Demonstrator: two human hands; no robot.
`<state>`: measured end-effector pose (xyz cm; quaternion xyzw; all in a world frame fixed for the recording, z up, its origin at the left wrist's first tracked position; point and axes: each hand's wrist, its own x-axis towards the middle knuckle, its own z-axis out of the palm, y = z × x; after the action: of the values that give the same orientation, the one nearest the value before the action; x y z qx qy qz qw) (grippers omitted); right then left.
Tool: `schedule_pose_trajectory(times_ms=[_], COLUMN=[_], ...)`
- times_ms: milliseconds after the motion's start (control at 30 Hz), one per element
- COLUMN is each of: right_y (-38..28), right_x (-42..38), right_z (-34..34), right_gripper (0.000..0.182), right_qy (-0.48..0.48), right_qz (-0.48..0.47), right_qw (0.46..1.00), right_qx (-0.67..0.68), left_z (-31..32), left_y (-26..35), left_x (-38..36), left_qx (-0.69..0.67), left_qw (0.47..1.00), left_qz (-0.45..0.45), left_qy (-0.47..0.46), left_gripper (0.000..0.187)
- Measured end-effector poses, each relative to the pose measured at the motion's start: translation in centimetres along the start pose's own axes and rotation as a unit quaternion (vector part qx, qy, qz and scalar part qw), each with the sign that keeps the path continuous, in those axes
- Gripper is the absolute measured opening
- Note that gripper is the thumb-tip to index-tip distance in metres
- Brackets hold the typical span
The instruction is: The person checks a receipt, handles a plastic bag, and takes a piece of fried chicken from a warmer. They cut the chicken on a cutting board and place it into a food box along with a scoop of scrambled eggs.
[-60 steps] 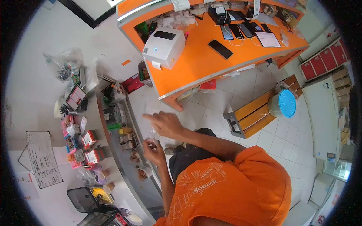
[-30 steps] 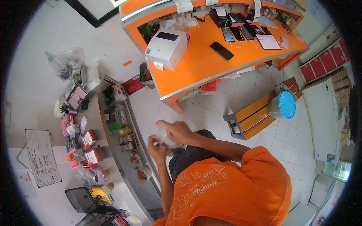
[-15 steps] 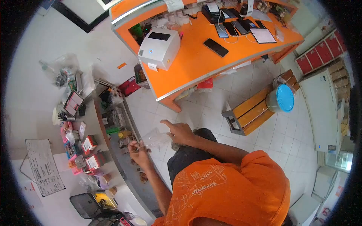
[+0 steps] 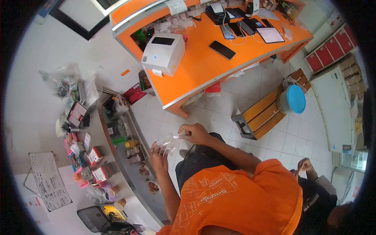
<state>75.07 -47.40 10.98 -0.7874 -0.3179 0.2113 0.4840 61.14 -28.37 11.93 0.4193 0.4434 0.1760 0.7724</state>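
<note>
A clear plastic bag [image 4: 170, 144] is stretched between my two hands above the tiled floor. My left hand [image 4: 158, 157] grips its left end with bent fingers. At the bag's upper right end, the thumb and fingers of my right hand [image 4: 194, 134] are pinched on the plastic. Nothing can be made out inside the bag. Both hands are in front of my orange shirt [image 4: 243, 192], beside the long counter on the left.
A grey counter [image 4: 129, 188] with boxes runs along the left, packed goods on its lower shelf. Ahead is an orange desk [image 4: 196, 70] with a label printer [image 4: 163, 53] and phones. A wooden bench [image 4: 260, 119] holds a blue-lidded tub [image 4: 295, 99]. Another person's hand [image 4: 304, 166] shows at lower right.
Both hands have shifted right, and my right hand has closed on the bag, its forefinger no longer stretched out. Another person has come into view at the lower right.
</note>
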Motion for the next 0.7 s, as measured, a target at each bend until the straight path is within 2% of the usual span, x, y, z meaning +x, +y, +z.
schedule_pose_trajectory(times_ms=[33, 67, 100, 133, 167, 200, 233, 267, 300, 333, 400, 467, 500, 533, 567, 600, 667, 700], right_y=[0.3, 0.4, 0.3, 0.0, -0.4, -0.8, -1.0, -1.4, -1.5, -1.2, 0.0, 0.9, 1.5, 2.1, 3.2, 3.4, 2.9, 2.2], right_x=[0.0, 0.2, 0.3, 0.5, 0.7, 0.5, 0.3, 0.0, -0.3, -0.7, -2.2, -4.8, -6.3, -7.8, -9.3, -11.1, -15.3, -17.4], right_z=[-0.1, 0.2, 0.5, 0.9, 1.4, 1.8, 2.0, 2.4, 2.6, 2.8, 2.8, 4.3, 5.5, 6.9, 8.3, 9.4, 12.7, 14.3], right_gripper=[0.024, 0.021, 0.020, 0.020, 0.024, 0.028, 0.028, 0.029, 0.030, 0.030, 0.032, 0.032, 0.033, 0.034, 0.032, 0.031, 0.035, 0.035], right_qy=[0.006, 0.006, 0.009, 0.024, 0.045, 0.070, 0.097, 0.162, 0.224, 0.246, 0.274, 0.263, 0.267, 0.270, 0.272, 0.272, 0.195, 0.195], right_qz=[0.006, -0.047, -0.100, -0.091, -0.096, -0.099, -0.082, -0.040, 0.003, 0.018, -0.021, -0.005, 0.027, 0.056, 0.026, -0.006, 0.129, 0.126], right_qw=[1.000, 0.995, 0.979, 0.980, 0.981, 0.982, 0.982, 0.980, 0.972, 0.967, 0.961, 0.962, 0.960, 0.958, 0.961, 0.962, 0.948, 0.949], right_qx=[-0.001, 0.088, 0.176, 0.176, 0.161, 0.144, 0.140, 0.105, 0.069, 0.066, -0.026, -0.074, -0.074, -0.074, -0.050, -0.027, 0.214, 0.212], left_z=[-0.3, -0.7, -1.6, -1.2, -0.9, -0.3, 1.0, 0.9, 0.1, -0.7, -2.1, -4.2, -5.7, -7.5, -9.0, -10.4, -13.6, -15.5], left_y=[-0.9, -1.8, -2.7, -2.7, -2.9, -3.0, -2.0, -2.2, -2.2, -2.0, -1.7, -0.7, -0.5, -0.6, -0.6, -0.6, -0.9, -1.3], left_x=[0.6, 1.2, 1.6, 1.3, 0.8, 0.0, -1.5, -1.8, -2.0, -2.5, -3.4, -3.9, -3.9, -3.7, -3.7, -4.3, -5.5, -5.7], left_qx=[-0.068, -0.132, -0.121, -0.109, -0.023, 0.063, 0.142, 0.156, 0.269, 0.378, 0.427, 0.413, 0.414, 0.356, 0.295, 0.291, 0.089, 0.086], left_qw=[0.996, 0.983, 0.987, 0.987, 1.000, 0.990, 0.979, 0.979, 0.958, 0.921, 0.893, 0.898, 0.898, 0.918, 0.936, 0.937, 0.982, 0.982], left_qz=[-0.063, -0.127, -0.098, -0.108, 0.000, 0.110, 0.137, 0.128, 0.104, 0.081, 0.078, -0.057, -0.051, -0.062, -0.075, -0.069, -0.066, -0.063], left_qy=[0.014, 0.028, -0.028, -0.037, 0.013, 0.054, 0.056, 0.030, -0.008, -0.046, -0.117, -0.139, -0.143, -0.161, -0.178, -0.179, -0.152, -0.153], left_gripper=[0.015, 0.016, 0.022, 0.022, 0.026, 0.031, 0.033, 0.033, 0.032, 0.032, 0.031, 0.030, 0.030, 0.025, 0.024, 0.024, 0.050, 0.050])
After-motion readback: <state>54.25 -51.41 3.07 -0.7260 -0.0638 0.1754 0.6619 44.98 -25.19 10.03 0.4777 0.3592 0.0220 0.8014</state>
